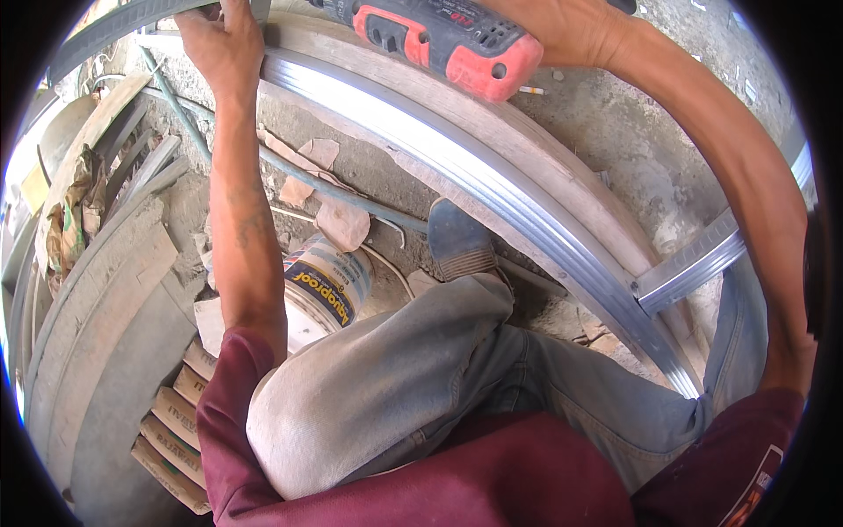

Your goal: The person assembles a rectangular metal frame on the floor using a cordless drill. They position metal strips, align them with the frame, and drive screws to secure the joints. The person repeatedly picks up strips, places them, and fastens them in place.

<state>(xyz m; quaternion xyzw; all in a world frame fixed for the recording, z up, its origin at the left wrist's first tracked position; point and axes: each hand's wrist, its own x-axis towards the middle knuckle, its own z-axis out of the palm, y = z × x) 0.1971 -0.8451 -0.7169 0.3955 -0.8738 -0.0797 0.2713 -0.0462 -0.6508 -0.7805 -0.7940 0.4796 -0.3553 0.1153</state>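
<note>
At the top left, my left hand is closed around the spot where a metal stud meets a long shiny metal channel; its fingertips are partly cut off by the picture's edge. My right hand grips a red and black power drill, whose body lies level above the channel and points left toward my left hand. The drill's body hides most of the right fingers. Beneath the channel runs a pale wooden plank. A short metal crosspiece joins the channel at the right.
My bent leg and shoe are close to the channel. Behind the left forearm stands a white bucket with a label. Wooden boards, stacked tiles or boxes, a hose and broken scraps lie at the left.
</note>
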